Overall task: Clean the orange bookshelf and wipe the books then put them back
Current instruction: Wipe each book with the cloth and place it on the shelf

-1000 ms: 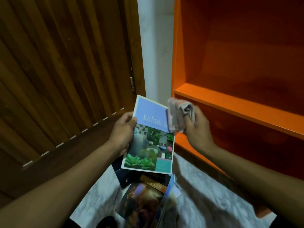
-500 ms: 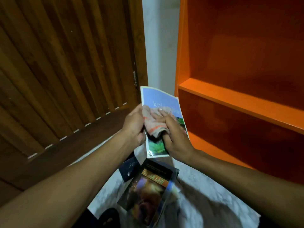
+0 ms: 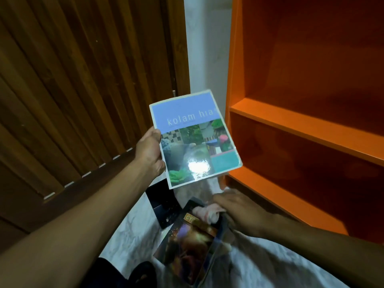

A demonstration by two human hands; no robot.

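- The thin, glossy paperback book with a blue title band and garden photos [image 3: 194,140] is being held up in the air, just left of the orange bookshelf [image 3: 291,121]; it looks light, bendy and slick, so a grip along the spine edge is probably steadiest.
- The left hand [image 3: 150,151] is pinching its left edge.
- The right hand [image 3: 239,210], lower and nearer, is curling onto a crumpled pink-white cloth [image 3: 205,213].
- The cloth is lying on a dark glossy book [image 3: 187,244] on the floor.
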